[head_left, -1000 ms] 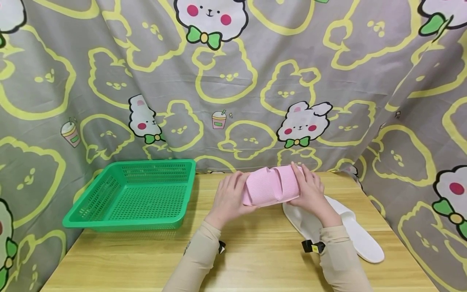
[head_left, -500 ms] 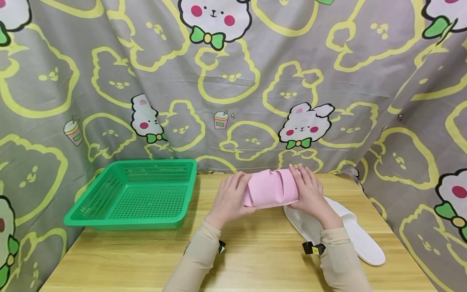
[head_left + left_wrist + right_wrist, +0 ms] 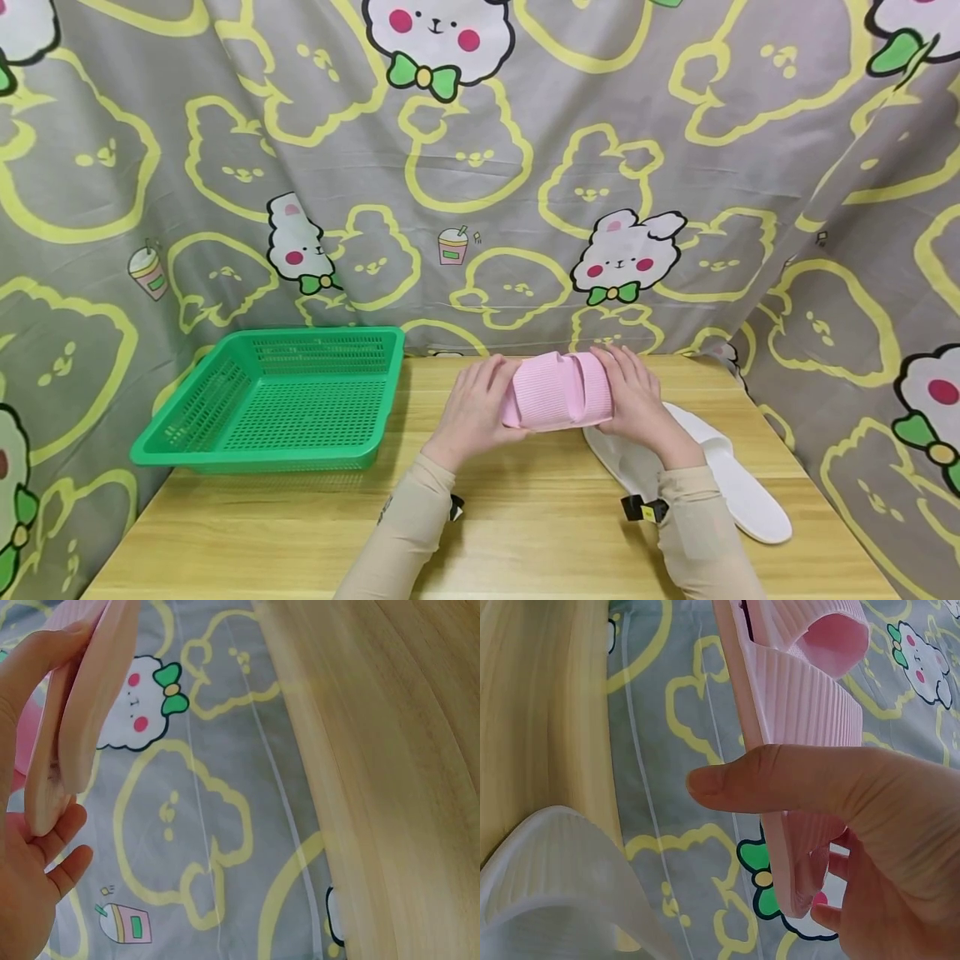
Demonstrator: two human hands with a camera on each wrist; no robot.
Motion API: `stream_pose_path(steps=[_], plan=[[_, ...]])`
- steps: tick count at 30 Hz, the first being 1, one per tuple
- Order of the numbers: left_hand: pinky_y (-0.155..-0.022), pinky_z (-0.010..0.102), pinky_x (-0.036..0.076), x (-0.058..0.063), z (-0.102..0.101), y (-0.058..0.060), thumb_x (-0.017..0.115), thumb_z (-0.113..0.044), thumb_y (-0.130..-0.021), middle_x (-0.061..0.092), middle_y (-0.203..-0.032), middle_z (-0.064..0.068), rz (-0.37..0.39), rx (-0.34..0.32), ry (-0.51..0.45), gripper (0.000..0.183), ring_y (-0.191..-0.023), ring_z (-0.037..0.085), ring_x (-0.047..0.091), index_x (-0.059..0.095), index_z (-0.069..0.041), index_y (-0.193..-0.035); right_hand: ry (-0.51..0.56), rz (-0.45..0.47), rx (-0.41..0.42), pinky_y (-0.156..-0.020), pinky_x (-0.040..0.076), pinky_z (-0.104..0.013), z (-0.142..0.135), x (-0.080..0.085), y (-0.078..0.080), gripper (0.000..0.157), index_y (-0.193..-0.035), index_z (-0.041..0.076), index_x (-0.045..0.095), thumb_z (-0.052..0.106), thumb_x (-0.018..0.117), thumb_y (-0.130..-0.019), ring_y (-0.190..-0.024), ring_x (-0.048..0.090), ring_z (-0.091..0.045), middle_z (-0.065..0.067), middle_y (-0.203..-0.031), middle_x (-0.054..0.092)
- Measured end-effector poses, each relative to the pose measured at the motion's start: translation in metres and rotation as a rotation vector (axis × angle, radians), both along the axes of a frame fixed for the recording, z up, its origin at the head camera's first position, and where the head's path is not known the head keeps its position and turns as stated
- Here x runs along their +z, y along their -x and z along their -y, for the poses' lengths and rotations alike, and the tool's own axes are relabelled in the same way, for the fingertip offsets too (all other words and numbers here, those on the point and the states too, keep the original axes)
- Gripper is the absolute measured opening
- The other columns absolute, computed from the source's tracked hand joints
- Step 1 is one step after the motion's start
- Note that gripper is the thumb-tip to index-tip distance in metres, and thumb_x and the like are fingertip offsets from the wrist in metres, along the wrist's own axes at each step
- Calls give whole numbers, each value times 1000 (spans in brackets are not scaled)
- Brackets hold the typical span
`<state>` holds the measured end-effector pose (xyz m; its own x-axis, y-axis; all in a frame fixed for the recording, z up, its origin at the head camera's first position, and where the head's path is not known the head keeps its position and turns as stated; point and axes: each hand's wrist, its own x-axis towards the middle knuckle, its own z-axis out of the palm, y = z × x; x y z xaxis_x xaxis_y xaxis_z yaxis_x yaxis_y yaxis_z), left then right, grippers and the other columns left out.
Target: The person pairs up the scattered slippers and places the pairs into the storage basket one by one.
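Observation:
Both hands hold a pair of pink ribbed slippers (image 3: 545, 393) pressed together above the middle of the table. At the left end, my left hand (image 3: 474, 408) grips them, thumb on one side and fingers on the other. The left wrist view shows two sole edges (image 3: 88, 705) lying against each other at that hand. My right hand (image 3: 637, 400) clasps the right end, its thumb (image 3: 765, 780) laid across the sole edge. White slippers (image 3: 750, 496) lie on the table beneath and beside the right forearm, which partly hides them.
A green perforated plastic basket (image 3: 300, 408) stands at the back left of the wooden table (image 3: 525, 533). Patterned grey cloth (image 3: 480, 183) hangs round the back and sides. In the right wrist view a white slipper's strap (image 3: 555, 855) rises near the table edge.
The pink slippers and both hands have come down slightly, and the right end has dropped a little more. Basket and white slippers stay in place.

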<state>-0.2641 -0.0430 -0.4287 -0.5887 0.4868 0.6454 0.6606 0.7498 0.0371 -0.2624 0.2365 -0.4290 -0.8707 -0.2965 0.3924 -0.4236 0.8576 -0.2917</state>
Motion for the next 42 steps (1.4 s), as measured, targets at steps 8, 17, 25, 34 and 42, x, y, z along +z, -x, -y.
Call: stream_pose_path(steps=[8, 17, 25, 34, 42], plan=[[-98, 39, 45, -3, 0, 1, 86, -59, -56, 51, -128, 7, 5, -2, 1, 105, -114, 24, 52, 44, -15, -140, -42, -36, -2, -104, 22, -70, -1, -2, 1, 109, -145, 13, 28, 15, 89, -54, -141, 18, -45, -22, -149, 29], [-101, 41, 44, -3, -1, 1, 89, -56, -54, 50, -129, 8, 23, -8, -14, 107, -116, 26, 52, 42, -14, -141, -51, -56, 1, -106, 21, -68, 0, 1, -1, 109, -143, 11, 29, 16, 91, -53, -140, 19, -44, -20, -147, 30], [-101, 42, 44, -2, 0, 1, 90, -55, -55, 50, -130, 10, 38, -4, -8, 108, -118, 27, 51, 42, -14, -142, -61, -55, 0, -107, 21, -67, 1, 3, -2, 109, -143, 11, 29, 17, 91, -53, -140, 20, -43, -20, -145, 31], [-103, 42, 44, -1, 1, 0, 89, -55, -55, 49, -132, 10, 68, -1, 1, 109, -121, 27, 49, 40, -14, -143, -63, -71, 6, -107, 21, -67, 3, 4, -4, 110, -142, 11, 29, 19, 92, -52, -139, 22, -43, -20, -144, 32], [-102, 43, 44, -1, 1, 0, 90, -54, -55, 50, -131, 10, 63, -10, -12, 108, -120, 28, 49, 42, -13, -143, -64, -75, 13, -107, 21, -67, 4, 5, -4, 110, -143, 11, 29, 17, 91, -52, -138, 22, -43, -20, -142, 33]])
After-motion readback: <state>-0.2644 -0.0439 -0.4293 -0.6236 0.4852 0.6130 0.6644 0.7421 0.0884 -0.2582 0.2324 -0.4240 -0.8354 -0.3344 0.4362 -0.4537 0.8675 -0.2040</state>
